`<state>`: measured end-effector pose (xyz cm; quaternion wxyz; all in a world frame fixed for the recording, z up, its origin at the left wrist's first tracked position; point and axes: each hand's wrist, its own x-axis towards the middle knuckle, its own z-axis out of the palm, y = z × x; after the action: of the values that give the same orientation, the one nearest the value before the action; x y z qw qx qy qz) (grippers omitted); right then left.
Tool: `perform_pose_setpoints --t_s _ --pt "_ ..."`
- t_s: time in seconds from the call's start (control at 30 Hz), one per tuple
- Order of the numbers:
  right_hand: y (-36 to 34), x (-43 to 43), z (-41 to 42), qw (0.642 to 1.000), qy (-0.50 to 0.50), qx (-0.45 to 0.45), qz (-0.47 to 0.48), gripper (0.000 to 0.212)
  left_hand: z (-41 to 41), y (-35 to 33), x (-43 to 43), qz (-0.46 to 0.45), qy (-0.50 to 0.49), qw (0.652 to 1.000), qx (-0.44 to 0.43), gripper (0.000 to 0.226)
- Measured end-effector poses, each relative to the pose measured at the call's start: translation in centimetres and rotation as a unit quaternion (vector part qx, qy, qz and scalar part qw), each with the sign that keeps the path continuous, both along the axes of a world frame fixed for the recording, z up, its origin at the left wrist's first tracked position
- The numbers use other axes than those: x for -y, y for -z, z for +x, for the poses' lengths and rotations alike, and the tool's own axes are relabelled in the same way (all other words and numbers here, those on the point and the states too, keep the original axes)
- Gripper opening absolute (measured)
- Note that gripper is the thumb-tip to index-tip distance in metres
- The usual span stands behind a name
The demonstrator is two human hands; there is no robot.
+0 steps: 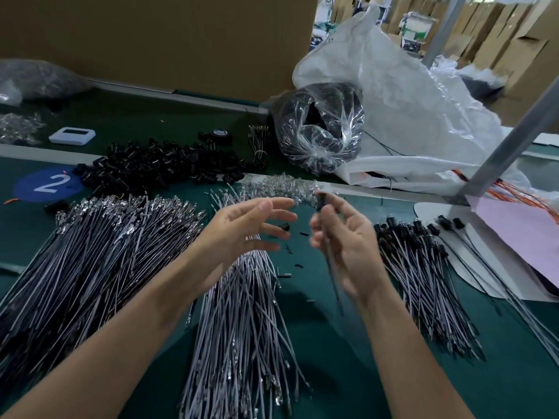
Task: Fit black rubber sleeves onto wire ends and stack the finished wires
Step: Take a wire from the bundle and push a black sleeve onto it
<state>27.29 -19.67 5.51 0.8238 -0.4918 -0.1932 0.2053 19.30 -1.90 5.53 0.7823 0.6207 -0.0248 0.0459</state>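
Black rubber sleeve caps one wire, pinched in right hand. Left hand empty, fingers spread. Judgement: seat sleeve fully, then lay wire on finished stack just right of right hand. Count: two bare-wire heaps beneath and left of left hand; one loose-sleeve heap beyond; strands uncountable.

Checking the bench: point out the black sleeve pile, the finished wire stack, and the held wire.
black sleeve pile (157, 167), head view, heap's middle
finished wire stack (423, 282), head view, mid-stack
held wire (332, 273), head view, stretch across palm
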Motion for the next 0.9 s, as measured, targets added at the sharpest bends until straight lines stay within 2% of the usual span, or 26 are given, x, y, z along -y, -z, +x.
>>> perform_pose_setpoints --t_s 0.1,0.2,0.33,0.43,0.5,0.73,0.9 --pt "0.4 -1.0 -0.9 0.995 -0.031 0.076 -0.062 0.045 -0.2 0.2 0.6 0.049 -0.035 0.998 0.001 0.038" --pt "0.7 -1.6 -1.4 0.987 -0.039 0.124 -0.09 0.045 -0.2 0.5 1.2 0.063 -0.077 0.995 0.008 0.031" --pt "0.5 -1.8 -1.7 0.982 -0.037 0.144 -0.115 0.043 -0.2 0.2 1.3 0.02 -0.119 0.992 0.043 0.019" --pt "0.6 -2.0 -1.7 0.979 -0.016 0.15 -0.139 0.025 -0.1 0.2 1.5 0.006 -0.151 0.987 0.057 0.02" --pt "0.6 -2.0 -1.8 0.979 -0.007 0.145 -0.145 0.021 -0.1 0.3 1.9 0.011 -0.157 0.985 0.072 0.022" --pt "0.5 -1.9 -2.1 0.976 0.035 0.175 -0.123 0.035 -0.2 0.6 2.4 0.012 -0.124 0.989 0.074 0.013" --pt "0.2 -2.0 -2.2 0.978 0.033 0.174 -0.112 0.036 -0.2 0.6 2.0 -0.014 -0.168 0.983 0.079 0.019"
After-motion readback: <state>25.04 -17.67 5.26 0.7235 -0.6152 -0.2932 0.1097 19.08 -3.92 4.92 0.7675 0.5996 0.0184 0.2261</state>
